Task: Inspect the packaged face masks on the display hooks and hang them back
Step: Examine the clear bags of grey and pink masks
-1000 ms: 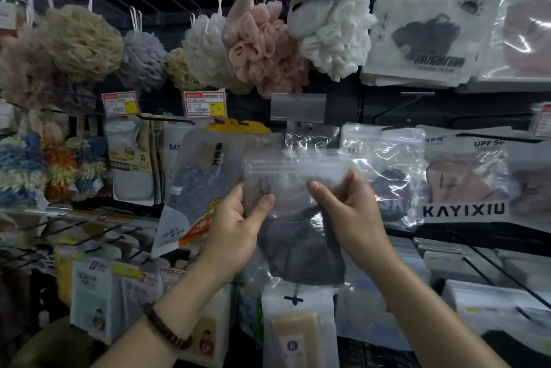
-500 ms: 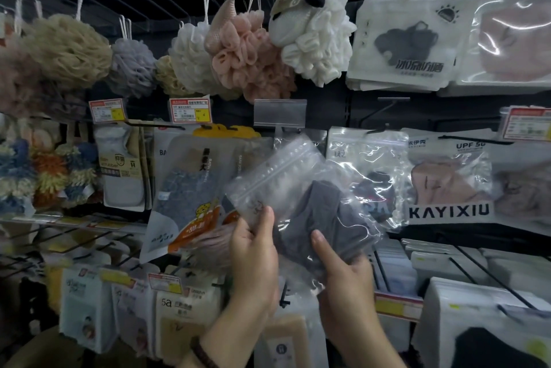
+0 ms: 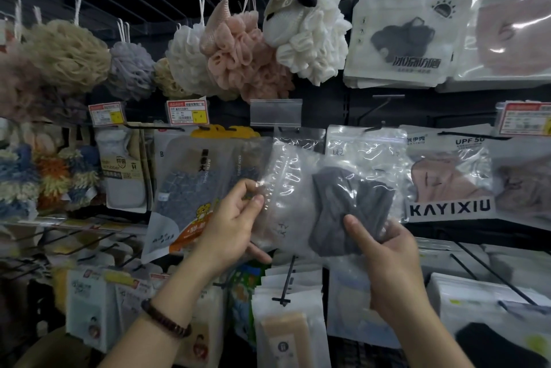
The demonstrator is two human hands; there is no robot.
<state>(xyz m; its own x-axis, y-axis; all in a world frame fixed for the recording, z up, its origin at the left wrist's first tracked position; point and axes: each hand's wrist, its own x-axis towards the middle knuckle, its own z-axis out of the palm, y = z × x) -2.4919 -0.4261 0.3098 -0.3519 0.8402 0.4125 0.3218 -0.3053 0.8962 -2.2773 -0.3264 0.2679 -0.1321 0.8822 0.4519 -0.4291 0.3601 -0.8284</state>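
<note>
Mask packet (image 3: 301,203), upright a second ago, now lies sideways, left hand (image 3: 232,229) pinching its top, right hand (image 3: 387,263) gripping its base: inspection seemingly continues.

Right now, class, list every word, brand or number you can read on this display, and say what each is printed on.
"KAYIXIU": black band on the pink mask package.
"UPF 50": top of that same package.
"BATH TOWEL": vertical, on the towel packet.
Print on the red price tags: too small to read.
Mark on the clear mask bag: unreadable.
Characters on the white mask pack: too blurred.
</note>
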